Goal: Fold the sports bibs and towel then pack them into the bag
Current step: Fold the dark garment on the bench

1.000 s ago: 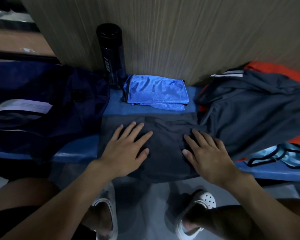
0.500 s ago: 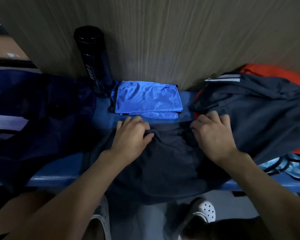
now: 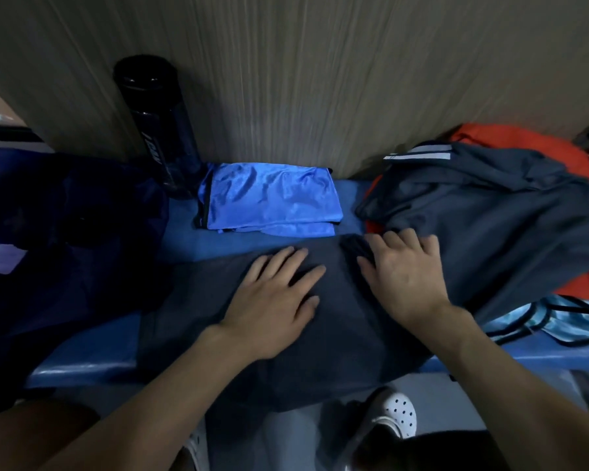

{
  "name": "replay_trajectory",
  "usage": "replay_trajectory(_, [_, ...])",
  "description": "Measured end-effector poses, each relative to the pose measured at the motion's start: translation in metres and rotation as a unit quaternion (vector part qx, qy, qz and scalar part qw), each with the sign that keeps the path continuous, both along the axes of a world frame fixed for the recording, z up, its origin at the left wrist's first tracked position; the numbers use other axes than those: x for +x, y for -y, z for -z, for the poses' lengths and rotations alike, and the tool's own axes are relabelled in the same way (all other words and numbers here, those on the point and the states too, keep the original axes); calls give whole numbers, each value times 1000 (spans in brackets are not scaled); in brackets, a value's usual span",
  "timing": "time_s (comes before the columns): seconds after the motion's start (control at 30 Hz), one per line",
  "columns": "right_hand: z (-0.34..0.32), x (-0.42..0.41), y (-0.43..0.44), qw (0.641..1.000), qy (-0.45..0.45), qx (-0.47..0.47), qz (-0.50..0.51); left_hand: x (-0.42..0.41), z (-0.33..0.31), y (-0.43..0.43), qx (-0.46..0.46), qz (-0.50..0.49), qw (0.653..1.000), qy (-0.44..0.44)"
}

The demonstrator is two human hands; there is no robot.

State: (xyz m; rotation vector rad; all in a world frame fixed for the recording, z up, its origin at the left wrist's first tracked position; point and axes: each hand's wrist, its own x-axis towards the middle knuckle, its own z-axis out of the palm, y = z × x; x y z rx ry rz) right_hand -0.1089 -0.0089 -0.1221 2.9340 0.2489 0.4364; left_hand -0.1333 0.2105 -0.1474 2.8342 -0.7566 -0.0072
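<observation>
**Left hand** (image 3: 272, 300): palm down, fingers straight and spread, pressing flat on the dark grey cloth (image 3: 337, 334). It grips nothing.

**Right hand** (image 3: 405, 270): palm down, near the left hand, fingers close together and nearly straight, resting on the same cloth. The thumb side lies against a raised ridge of fabric. No pinch is visible.

**Dark grey cloth:** probably the towel, though this cannot be told for certain. It is spread over the front of the bench (image 3: 184, 239) with its near edge hanging past the lip and its right part heaped over an orange cloth (image 3: 490, 137). Judged soft, light and limp. It will likely hold a crease only if pressed, and the heaped part would drag. Best pinched at two corners or along one edge, then laid over and smoothed.

**Folded blue bib** (image 3: 269, 195): shiny and likely slippery. It lies at the back of the bench against the wall panel (image 3: 320, 79), apart from both hands. Best lifted with a flat hand beneath it, or the fold may slide open.

**Light blue bib** (image 3: 558, 321): unfolded, black-trimmed, at the right end of the bench, partly under the grey cloth.

**Bag** (image 3: 65, 232): dark navy, at the left end of the bench.

**Bottle** (image 3: 157, 120): black, upright, between the bag and the folded blue bib.
</observation>
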Motion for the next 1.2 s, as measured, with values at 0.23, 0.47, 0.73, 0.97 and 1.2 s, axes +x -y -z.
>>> replay_trajectory(0.23, [-30,-14,40,995,67,64,-25,28,-40,29,-44,20,997,56])
replay_trajectory(0.47, [-84,15,132,979,155,99,84,109,-115,130,-118,102,983,92])
replay_trajectory(0.73, [-90,35,201,985,41,99,133,159,-118,203,-101,140,982,73])
replay_trajectory(0.97, [-90,38,227,973,42,166,156,171,-127,221,-227,120,965,57])
replay_trajectory(1.2, [-91,18,259,936,-26,234,263,182,-140,248,-256,52,965,-32])
